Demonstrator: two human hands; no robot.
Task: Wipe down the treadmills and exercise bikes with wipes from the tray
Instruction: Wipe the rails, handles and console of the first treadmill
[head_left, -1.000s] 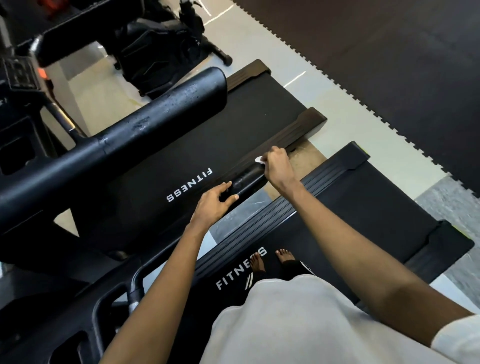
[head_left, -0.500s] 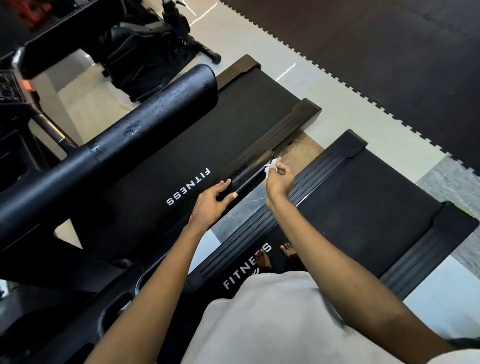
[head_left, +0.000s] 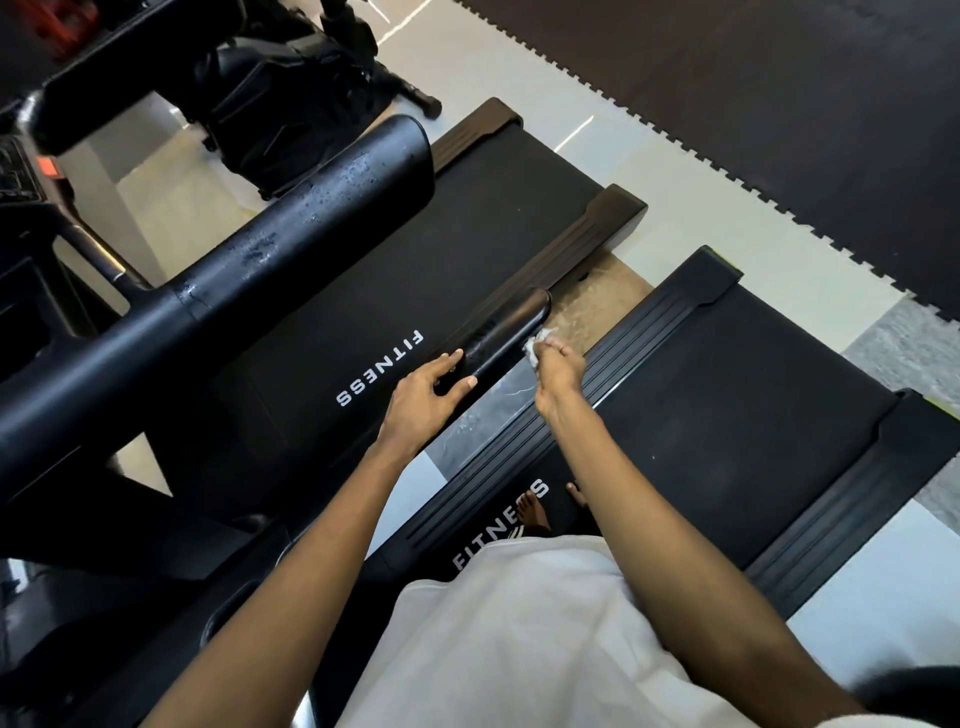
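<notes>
Wipe (head_left: 532, 347) pinched in right hand (head_left: 559, 367), drawn nearer along right side of handrail (head_left: 508, 326); left hand (head_left: 422, 397) flat on it; far tip likely done

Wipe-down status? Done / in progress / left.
Done, seemingly: the big handrail shows wet streaks. In hand: the right hand pinches a wipe at the side of the near handrail, close to its end; the left hand rests on that rail. Left: the treadmill belts and the black machine behind show no sign of wiping.
</notes>
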